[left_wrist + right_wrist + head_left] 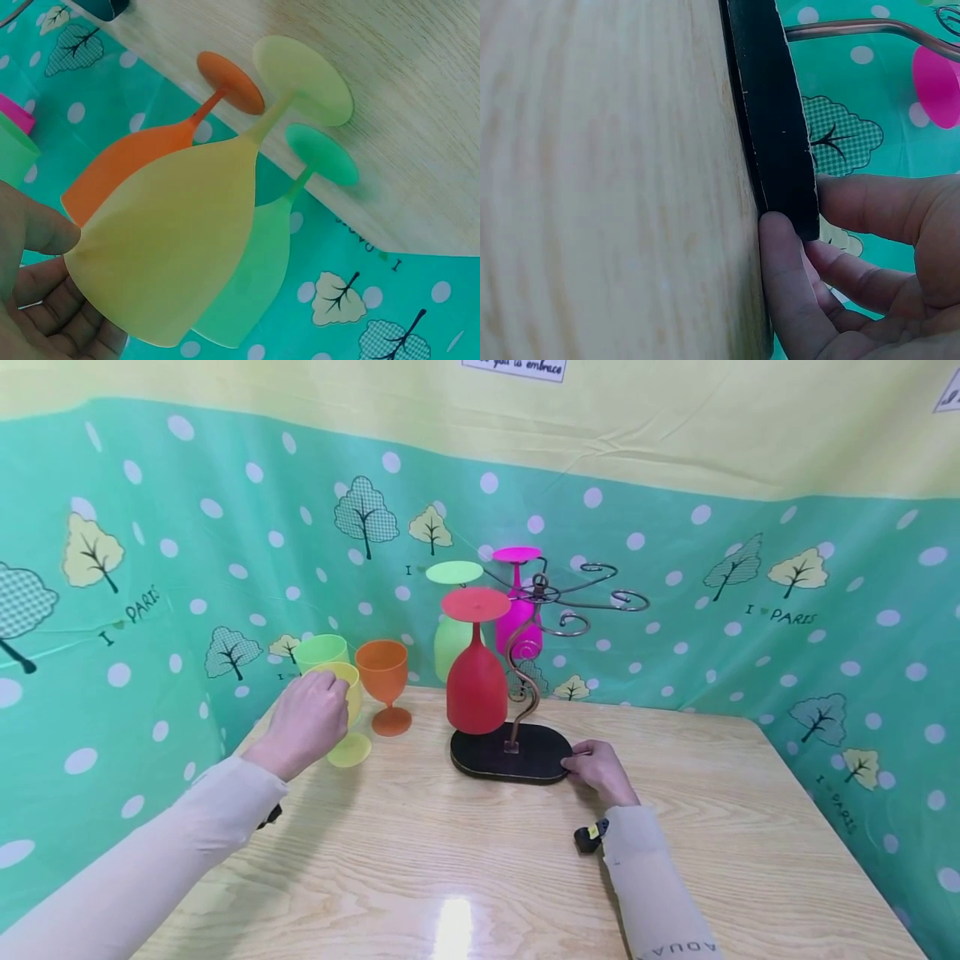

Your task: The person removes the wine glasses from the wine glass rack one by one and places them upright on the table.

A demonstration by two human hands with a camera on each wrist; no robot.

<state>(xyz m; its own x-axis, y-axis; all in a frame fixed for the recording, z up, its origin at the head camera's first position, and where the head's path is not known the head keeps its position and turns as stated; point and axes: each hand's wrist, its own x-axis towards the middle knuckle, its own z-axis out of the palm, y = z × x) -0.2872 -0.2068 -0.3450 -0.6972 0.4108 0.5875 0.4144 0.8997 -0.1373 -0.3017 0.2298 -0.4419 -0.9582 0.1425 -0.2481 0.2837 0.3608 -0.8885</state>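
Observation:
My left hand (311, 714) pinches the rim of a yellow plastic goblet (165, 232), thumb on one side and fingers on the other. The goblet is upright; whether its foot touches the table I cannot tell. Close beside it stand an orange goblet (382, 672) and a green goblet (321, 649), the green one partly hidden. With my right hand (600, 768) I grip the right end of the black base (546, 758) of a metal glass rack (534, 689). A red goblet (477, 685), a pale green goblet (453, 635) and a magenta goblet (510, 625) hang upside down from it.
Several curled arms (600, 603) at the rack's right side carry no goblet. The rack stands on a light wooden table (420, 835). A green patterned cloth (675, 652) hangs behind the table and along its sides.

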